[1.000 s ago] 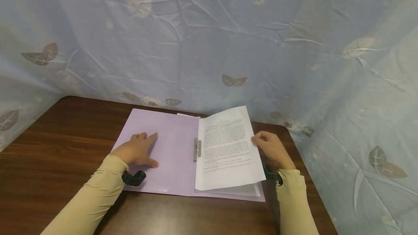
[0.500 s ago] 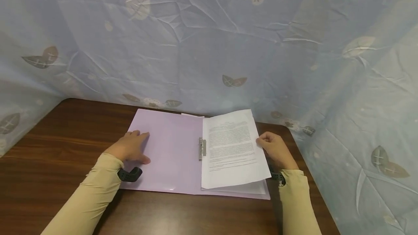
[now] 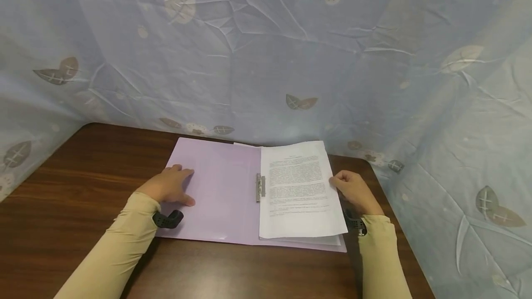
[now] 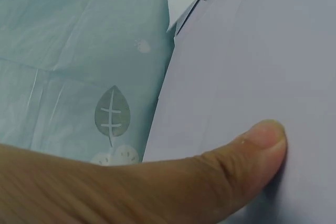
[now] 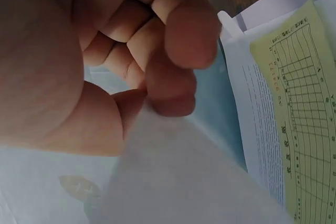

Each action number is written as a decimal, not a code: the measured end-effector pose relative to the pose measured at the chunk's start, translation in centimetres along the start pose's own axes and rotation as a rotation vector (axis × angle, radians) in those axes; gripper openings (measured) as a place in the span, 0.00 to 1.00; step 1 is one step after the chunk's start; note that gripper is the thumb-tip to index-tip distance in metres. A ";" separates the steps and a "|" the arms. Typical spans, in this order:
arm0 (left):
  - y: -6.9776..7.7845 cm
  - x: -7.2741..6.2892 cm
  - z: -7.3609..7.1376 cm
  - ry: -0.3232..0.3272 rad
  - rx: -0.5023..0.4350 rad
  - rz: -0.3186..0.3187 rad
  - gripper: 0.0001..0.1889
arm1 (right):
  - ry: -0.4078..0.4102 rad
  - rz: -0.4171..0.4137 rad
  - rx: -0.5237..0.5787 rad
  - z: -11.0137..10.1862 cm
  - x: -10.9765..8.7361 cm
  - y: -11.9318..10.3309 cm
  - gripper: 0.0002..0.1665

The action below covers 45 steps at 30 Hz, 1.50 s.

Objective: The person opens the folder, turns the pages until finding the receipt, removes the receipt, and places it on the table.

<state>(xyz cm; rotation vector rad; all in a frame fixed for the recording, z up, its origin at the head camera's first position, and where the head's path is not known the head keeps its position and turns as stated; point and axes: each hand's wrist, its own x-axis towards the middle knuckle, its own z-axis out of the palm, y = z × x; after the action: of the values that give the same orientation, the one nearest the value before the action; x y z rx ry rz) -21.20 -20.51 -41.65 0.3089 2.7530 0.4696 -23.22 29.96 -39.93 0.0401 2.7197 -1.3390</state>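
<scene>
A lilac folder (image 3: 220,197) lies spread open on the brown table. My left hand (image 3: 168,186) rests on its left cover with the fingers apart; the left wrist view shows the thumb (image 4: 226,182) against the smooth cover. At the fold sits a metal clip (image 3: 258,188), beside the left edge of a printed sheet (image 3: 297,225). My right hand (image 3: 354,193) pinches that sheet's right edge between thumb and finger, its lower right corner raised. Beneath it, in the right wrist view, a yellow form (image 5: 304,114) with a printed grid lies over another printed page (image 5: 257,124).
The wooden table (image 3: 195,271) extends in front of the folder and to its left. A pale blue cloth (image 3: 249,59) with leaf and flower prints hangs behind the table and along both sides. White paper (image 3: 245,144) peeks out past the folder's back edge.
My left hand has shifted a little to the left across the cover. The folder sits slightly farther right, and my right hand has moved right with the sheet, still pinching it.
</scene>
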 end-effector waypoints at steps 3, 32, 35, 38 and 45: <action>0.2 -0.1 -0.1 -0.003 -0.006 -0.010 0.52 | -0.017 0.012 0.043 0.0 -0.1 0.0 0.13; 0.4 1.1 -0.2 -0.016 -0.028 -0.027 0.52 | 0.025 -0.208 0.055 1.6 0.7 -10.9 0.11; 0.3 1.2 -0.2 -0.012 -0.020 -0.027 0.52 | 0.041 -0.235 0.027 2.8 0.8 -12.8 0.09; 0.1 1.3 -0.2 -0.004 -0.011 -0.024 0.53 | 0.053 -0.279 0.006 4.3 1.2 -14.7 0.08; 0.0 1.4 -0.2 0.004 -0.002 -0.018 0.53 | 0.030 -0.339 0.006 8.3 1.5 -18.1 0.09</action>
<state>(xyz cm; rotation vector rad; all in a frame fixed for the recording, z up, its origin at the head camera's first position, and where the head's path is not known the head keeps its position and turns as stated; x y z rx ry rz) -22.57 -20.20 -41.87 0.2822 2.7568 0.4680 -25.32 12.34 -30.85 -0.4226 2.8397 -1.4334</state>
